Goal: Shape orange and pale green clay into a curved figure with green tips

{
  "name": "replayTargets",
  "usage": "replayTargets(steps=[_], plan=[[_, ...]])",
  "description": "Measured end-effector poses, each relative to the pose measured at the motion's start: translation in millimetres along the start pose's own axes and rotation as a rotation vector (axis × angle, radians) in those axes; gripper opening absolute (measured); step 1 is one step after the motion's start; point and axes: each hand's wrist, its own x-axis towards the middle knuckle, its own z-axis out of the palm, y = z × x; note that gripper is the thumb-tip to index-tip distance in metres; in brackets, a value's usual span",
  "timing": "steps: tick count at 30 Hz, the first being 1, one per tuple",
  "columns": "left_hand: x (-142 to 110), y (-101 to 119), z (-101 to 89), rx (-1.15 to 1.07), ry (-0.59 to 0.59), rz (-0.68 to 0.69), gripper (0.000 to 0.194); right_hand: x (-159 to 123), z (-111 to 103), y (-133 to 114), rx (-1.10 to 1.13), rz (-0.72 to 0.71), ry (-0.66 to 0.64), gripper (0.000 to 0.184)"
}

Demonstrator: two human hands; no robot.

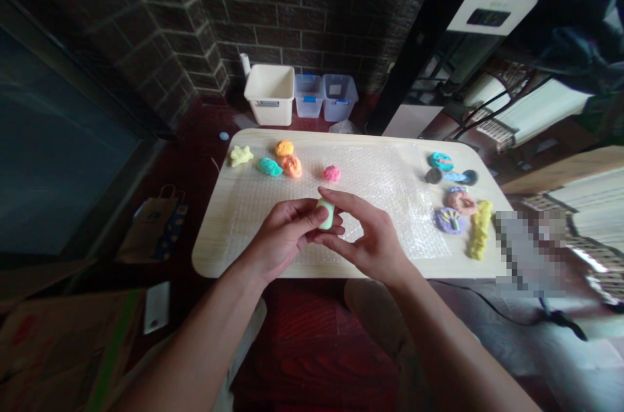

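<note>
A small pale green lump of modelling clay [325, 213] is pinched between the thumb and fingers of my left hand [290, 223], above the near middle of the table. My right hand [366, 230] curves round it from the right, thumb and index finger apart. Its index fingertip is at the lump's top edge; I cannot tell if it touches. The thumb tip is just below my left fingers. Beyond my hands, a pink clay lump [332, 173] lies on clear bubble wrap [385, 184].
The pale table [214, 230] also bears orange [292, 166], yellow-orange [284, 148], teal [270, 167] and pale yellow [240, 155] clay pieces at left. At right are a purple piece [449, 220], a yellow strip [480, 230] and others. Bins [269, 97] and a water dispenser [414, 74] stand behind.
</note>
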Motion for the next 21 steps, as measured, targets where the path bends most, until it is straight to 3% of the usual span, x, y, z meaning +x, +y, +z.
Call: replayTargets(steps=[5, 10, 18, 21], plan=[[0.6, -1.0, 1.3, 0.032, 0.02, 0.032, 0.022, 0.9, 0.0, -2.3, -0.088, -0.021, 0.021, 0.054], [-1.4, 1.7, 0.7, -0.035, -0.082, -0.048, 0.027, -0.5, -1.4, -2.2, 0.009, 0.067, 0.008, 0.058], [-2.1, -0.6, -1.7, -0.022, -0.047, -0.033, 0.021, 2.9, -4.5, -6.8, 0.033, 0.106, -0.024, 0.048], [-2.6, 0.6, -0.7, -0.063, -0.089, -0.058, 0.031, 1.6, -3.8, -7.2, 0.088, 0.138, -0.01, 0.051]])
